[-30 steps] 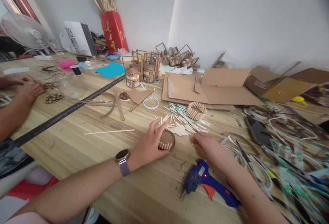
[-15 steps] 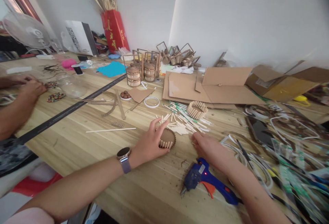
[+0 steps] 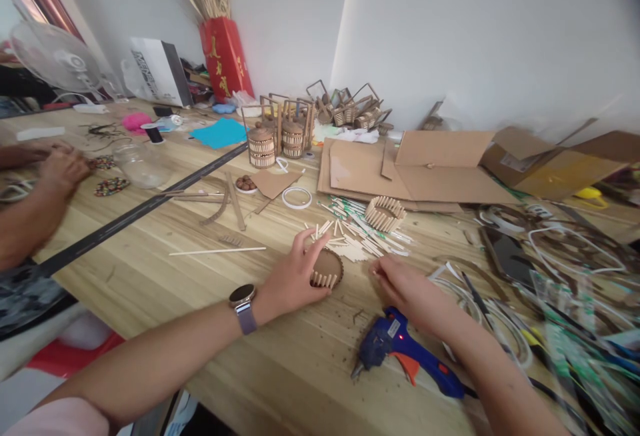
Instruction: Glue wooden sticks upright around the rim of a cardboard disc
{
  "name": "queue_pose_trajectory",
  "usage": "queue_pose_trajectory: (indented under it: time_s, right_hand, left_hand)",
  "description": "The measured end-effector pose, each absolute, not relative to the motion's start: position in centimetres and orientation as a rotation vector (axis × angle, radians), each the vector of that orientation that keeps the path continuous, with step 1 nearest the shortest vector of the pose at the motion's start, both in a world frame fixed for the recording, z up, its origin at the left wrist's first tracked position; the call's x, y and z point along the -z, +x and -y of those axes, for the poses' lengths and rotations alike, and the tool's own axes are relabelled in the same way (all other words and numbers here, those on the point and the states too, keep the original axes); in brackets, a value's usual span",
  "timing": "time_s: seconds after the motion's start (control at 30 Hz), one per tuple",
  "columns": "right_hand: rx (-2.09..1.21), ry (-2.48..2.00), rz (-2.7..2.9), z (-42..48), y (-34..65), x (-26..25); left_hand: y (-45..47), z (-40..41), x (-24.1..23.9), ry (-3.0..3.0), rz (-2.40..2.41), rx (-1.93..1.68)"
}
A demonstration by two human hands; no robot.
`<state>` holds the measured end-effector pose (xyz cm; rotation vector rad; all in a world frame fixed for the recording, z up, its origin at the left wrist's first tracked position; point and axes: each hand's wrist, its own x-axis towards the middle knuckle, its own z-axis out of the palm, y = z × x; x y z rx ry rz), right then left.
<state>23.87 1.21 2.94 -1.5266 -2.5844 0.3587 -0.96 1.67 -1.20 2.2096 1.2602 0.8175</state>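
Observation:
My left hand (image 3: 293, 273) curves round the left side of a small round cardboard base (image 3: 329, 263) on the table, thumb at its near edge and fingers at its far edge. Short pale wooden sticks (image 3: 325, 281) stand in a row along the base's near rim. My right hand (image 3: 400, 283) is closed in a pinch to the right of the base; what its fingertips hold is too small to make out. Beyond both hands lies a pile of loose cut sticks (image 3: 353, 249). A blue glue gun (image 3: 400, 349) with a lit red light rests below my right hand.
A ring of upright sticks (image 3: 385, 214) stands behind the pile. Flattened cardboard (image 3: 365, 169), a white ring (image 3: 297, 198) and small lidded baskets (image 3: 262, 146) are farther back. Cables and a phone (image 3: 507, 253) lie right. At left, another person's hands (image 3: 65, 169) work near beads (image 3: 111, 187).
The view has shifted very slightly. Both my hands stay almost where they were, with the right fingertips turned a little; the base and glue gun have not moved.

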Motion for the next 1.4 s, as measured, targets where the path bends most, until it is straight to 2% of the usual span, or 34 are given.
queue_pose_trajectory:
  time_s: [0.2,0.37,1.4]
  right_hand:
    - [-0.705,-1.412,2.309,-0.5,21.6,-3.7]
    - [-0.824,-1.381,2.245,-0.4,20.5,-3.0]
    - [-0.523,-1.406,2.412,0.0,18.9,-2.1]
  left_hand:
    - [-1.0,-1.8,1.3,2.224,-1.252,-0.811]
    - [-0.9,-1.8,1.3,2.242,-1.246,-0.82]
    - [-0.6,-1.8,1.3,2.261,-1.208,-0.85]
